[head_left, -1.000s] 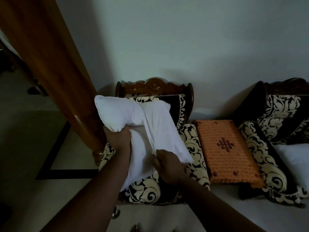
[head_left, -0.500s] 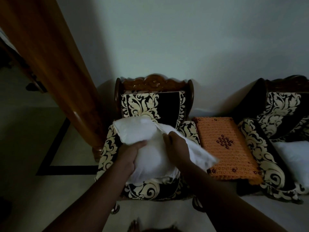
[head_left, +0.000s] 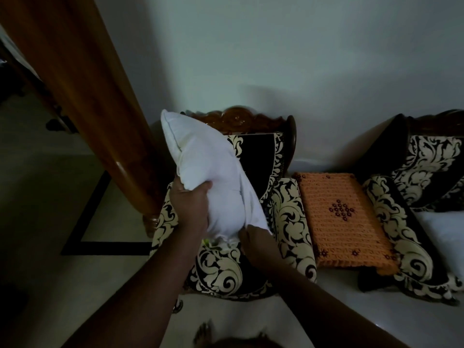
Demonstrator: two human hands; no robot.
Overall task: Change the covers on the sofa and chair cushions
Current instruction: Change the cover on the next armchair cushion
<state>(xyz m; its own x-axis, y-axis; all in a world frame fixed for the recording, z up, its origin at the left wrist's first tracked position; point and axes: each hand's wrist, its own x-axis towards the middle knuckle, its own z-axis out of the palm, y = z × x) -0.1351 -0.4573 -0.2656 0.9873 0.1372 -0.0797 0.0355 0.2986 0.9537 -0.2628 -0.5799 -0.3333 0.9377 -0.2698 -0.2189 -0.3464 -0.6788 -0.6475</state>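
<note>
Now the left hand (head_left: 192,207) grips the white cushion (head_left: 208,177) at its left side, with the fingers curled into the soft filling, and holds it up, tilted, above the seat of the armchair (head_left: 288,222). The right hand (head_left: 256,243) is at the lower end of the cushion, where it pinches the loose edge of the white cover (head_left: 253,209); the fingertips are hidden in the cloth, so I cannot tell exactly how they lie.

I judge the step in hand to be working this cover along the cushion, though it is not clear whether it goes on or comes off. To do it well, the left hand should keep the filling squeezed narrow, and the right hand should draw the edge of the cloth evenly, a little on each side, so that the corners do not bunch. The light is weak, so feeling for the seam may help more than looking.

Beside the armchair stands a small table under an orange crocheted cloth (head_left: 339,217). Further right is the sofa (head_left: 401,222), with another white cushion (head_left: 444,229) lying on it. A wooden door (head_left: 82,96) leans across the left of the view.
</note>
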